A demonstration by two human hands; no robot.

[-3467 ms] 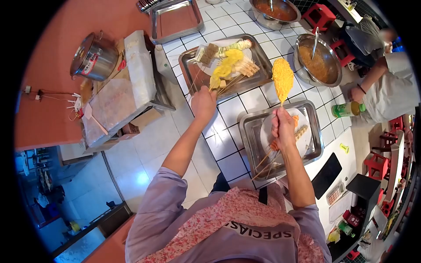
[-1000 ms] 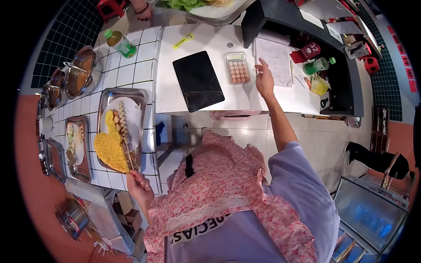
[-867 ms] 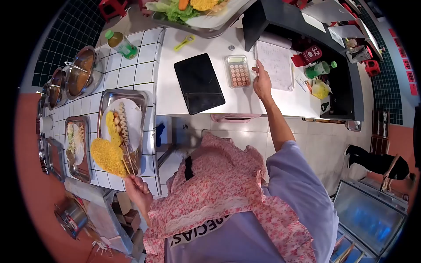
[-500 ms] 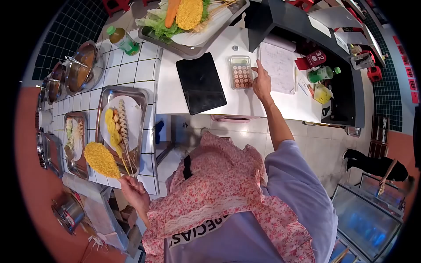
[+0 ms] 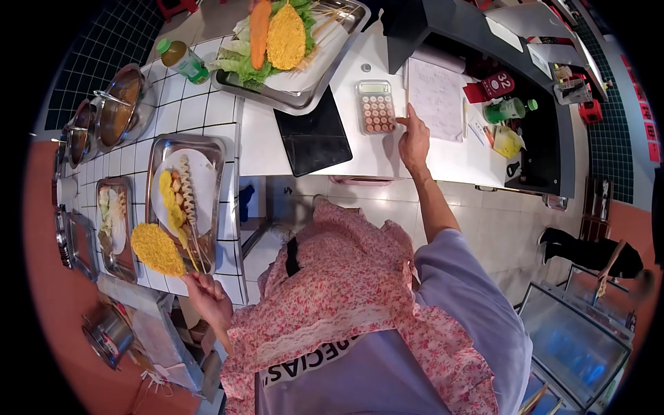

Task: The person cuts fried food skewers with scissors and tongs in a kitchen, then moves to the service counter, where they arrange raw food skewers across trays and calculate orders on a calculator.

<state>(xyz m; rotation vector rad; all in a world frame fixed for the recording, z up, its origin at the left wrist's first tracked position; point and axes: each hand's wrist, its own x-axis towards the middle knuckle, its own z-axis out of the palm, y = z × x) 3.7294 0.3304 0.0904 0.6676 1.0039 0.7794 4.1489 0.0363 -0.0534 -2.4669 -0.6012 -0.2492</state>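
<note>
Because the left hand (image 5: pixel 209 297) clamps its fingers at the narrow end, the breaded cutlet (image 5: pixel 158 249) juts free, left of the tablet (image 5: pixel 315 144); right of the tablet, the right hand (image 5: pixel 415 142), index and thumb apart, sits beside the calculator (image 5: pixel 376 108).

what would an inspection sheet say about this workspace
Surface: white-tiled counter beside a white desk.
Job's things: crumb-coated cutlet; calculator on the desk.
Clutter: black tablet, partly covered in view by a metal tray with lettuce; handwritten notepad; green-capped bottle.
Hands: left hand grips the cutlet's narrow end; right hand beside the calculator, contact unclear.
Cables: thin white strands at lower left, too small to identify.
Surroundings: person in black near a glass-lidded freezer.
</note>
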